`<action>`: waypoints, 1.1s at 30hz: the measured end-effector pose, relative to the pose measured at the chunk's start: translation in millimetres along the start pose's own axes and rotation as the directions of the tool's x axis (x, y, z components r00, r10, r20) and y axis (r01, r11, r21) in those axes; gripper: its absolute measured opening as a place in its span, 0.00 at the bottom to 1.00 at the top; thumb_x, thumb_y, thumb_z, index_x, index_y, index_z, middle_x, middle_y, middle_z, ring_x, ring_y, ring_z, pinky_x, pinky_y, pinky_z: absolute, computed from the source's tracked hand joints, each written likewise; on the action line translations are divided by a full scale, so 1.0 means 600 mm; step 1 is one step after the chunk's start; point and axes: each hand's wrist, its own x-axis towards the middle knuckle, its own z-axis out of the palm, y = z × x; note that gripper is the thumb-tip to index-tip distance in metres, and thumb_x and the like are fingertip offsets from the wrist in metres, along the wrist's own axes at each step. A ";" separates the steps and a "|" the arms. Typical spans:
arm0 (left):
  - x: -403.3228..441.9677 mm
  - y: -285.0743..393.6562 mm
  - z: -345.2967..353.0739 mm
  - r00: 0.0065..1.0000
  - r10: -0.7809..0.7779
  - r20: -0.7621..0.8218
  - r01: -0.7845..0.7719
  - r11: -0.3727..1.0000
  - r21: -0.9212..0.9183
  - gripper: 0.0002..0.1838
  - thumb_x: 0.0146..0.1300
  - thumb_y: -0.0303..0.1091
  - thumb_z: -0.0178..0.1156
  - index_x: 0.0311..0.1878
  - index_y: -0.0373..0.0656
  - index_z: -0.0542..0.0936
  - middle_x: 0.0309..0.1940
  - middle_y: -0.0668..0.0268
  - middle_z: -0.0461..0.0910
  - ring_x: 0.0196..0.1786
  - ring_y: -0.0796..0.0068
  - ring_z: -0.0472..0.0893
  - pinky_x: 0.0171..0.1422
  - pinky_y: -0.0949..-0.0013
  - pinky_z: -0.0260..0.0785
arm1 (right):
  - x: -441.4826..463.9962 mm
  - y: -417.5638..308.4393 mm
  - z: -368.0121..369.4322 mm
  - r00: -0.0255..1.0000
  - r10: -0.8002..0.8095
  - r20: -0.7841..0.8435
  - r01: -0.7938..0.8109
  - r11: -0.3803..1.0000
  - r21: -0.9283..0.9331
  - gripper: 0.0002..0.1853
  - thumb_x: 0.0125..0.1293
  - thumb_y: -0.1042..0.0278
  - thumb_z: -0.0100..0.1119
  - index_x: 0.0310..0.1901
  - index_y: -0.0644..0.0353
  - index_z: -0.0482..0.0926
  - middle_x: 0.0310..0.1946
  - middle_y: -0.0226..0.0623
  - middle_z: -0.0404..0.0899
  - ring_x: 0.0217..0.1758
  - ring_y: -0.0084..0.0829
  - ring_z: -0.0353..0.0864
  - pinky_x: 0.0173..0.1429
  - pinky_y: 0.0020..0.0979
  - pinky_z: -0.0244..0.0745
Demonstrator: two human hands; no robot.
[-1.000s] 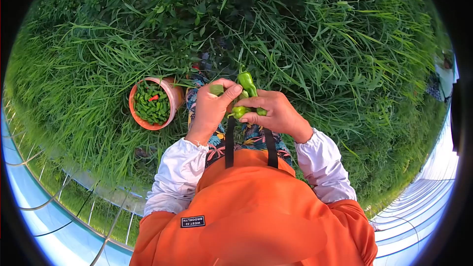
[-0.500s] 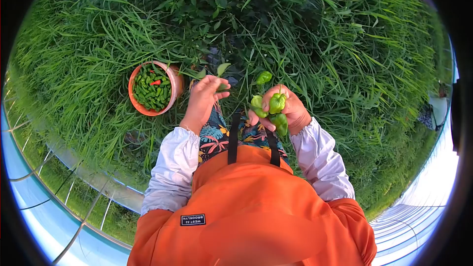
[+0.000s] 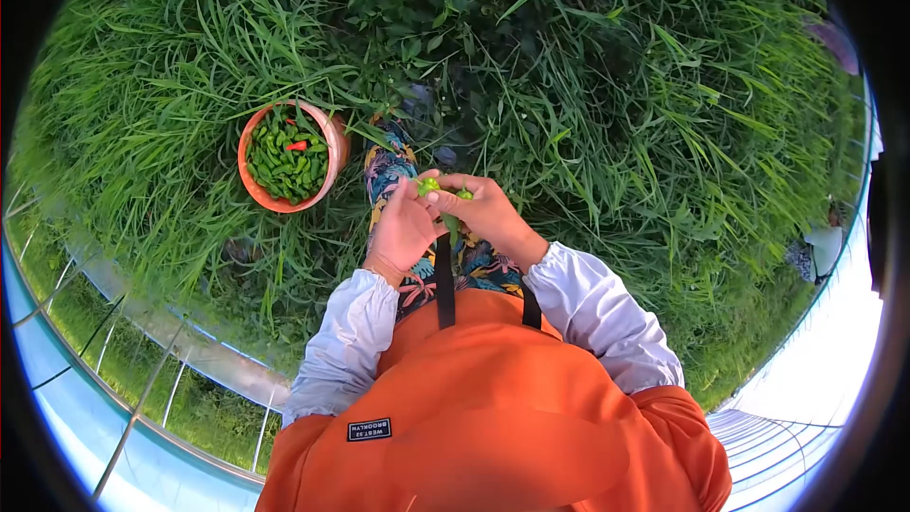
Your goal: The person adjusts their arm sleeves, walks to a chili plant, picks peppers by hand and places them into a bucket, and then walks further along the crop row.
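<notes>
My right hand [image 3: 488,213] is closed around several glossy green peppers [image 3: 429,186], which are partly covered by its fingers. Against them, from the other side, is my left hand [image 3: 403,230], palm up with its fingers curled at the peppers. The two hands meet in front of my lap, over the patterned trousers. To the left of the hands, an orange bucket [image 3: 338,152] stands tilted in the grass, holding many slim green peppers [image 3: 275,166] and a red one [image 3: 298,146] near the top.
Tall grass [image 3: 645,133] surrounds me on all sides. Leafy, darker plants [image 3: 408,19] grow straight ahead. Behind me on the left run metal poles [image 3: 142,408] and a pale strip along the ground. A whitish object [image 3: 823,248] lies at the far right.
My right hand has moved left with the green peppers and now meets my left hand. My left hand has come slightly right and lower; the leaf by it no longer shows.
</notes>
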 end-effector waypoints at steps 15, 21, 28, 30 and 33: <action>-0.072 0.098 -0.200 0.499 0.474 -0.725 -0.217 0.879 0.425 0.11 0.64 0.32 0.55 0.49 0.41 0.75 0.44 0.63 0.79 0.45 0.69 0.79 0.50 0.65 0.73 | 0.422 0.112 0.326 0.984 0.045 0.175 0.018 0.940 -0.340 0.41 0.45 0.53 0.68 0.61 0.67 0.69 0.46 0.57 0.77 0.49 0.47 0.79 0.57 0.38 0.72; -0.004 0.108 -0.169 0.466 0.717 -0.519 -0.046 0.605 0.795 0.15 0.63 0.25 0.57 0.53 0.37 0.75 0.48 0.63 0.79 0.48 0.72 0.79 0.52 0.69 0.71 | 0.444 0.112 0.322 0.979 -0.015 0.201 0.065 0.967 -0.247 0.36 0.47 0.61 0.67 0.60 0.65 0.69 0.49 0.56 0.76 0.53 0.48 0.77 0.57 0.39 0.71; 0.033 0.139 -0.206 0.730 0.648 -0.218 0.199 0.104 0.975 0.15 0.57 0.26 0.63 0.49 0.37 0.77 0.44 0.63 0.81 0.47 0.71 0.80 0.51 0.70 0.70 | 0.444 0.142 0.237 0.998 0.025 0.051 -0.010 0.961 -0.276 0.22 0.51 0.59 0.67 0.44 0.65 0.75 0.38 0.49 0.80 0.41 0.50 0.81 0.46 0.43 0.75; 0.028 0.149 -0.209 0.771 0.617 -0.157 0.242 -0.056 0.969 0.16 0.59 0.28 0.61 0.51 0.36 0.75 0.46 0.60 0.80 0.49 0.68 0.79 0.53 0.68 0.69 | 0.452 0.132 0.266 0.998 -0.058 0.001 0.055 0.935 -0.351 0.31 0.50 0.52 0.69 0.50 0.68 0.73 0.40 0.52 0.80 0.46 0.50 0.79 0.52 0.44 0.73; 0.058 0.159 -0.154 0.782 0.623 -0.028 0.256 -0.279 0.926 0.13 0.60 0.27 0.58 0.48 0.36 0.74 0.40 0.59 0.78 0.43 0.69 0.79 0.47 0.67 0.69 | 0.482 0.158 0.258 0.985 -0.173 0.015 0.166 0.913 -0.373 0.30 0.52 0.52 0.65 0.52 0.66 0.75 0.42 0.52 0.80 0.50 0.51 0.78 0.56 0.44 0.71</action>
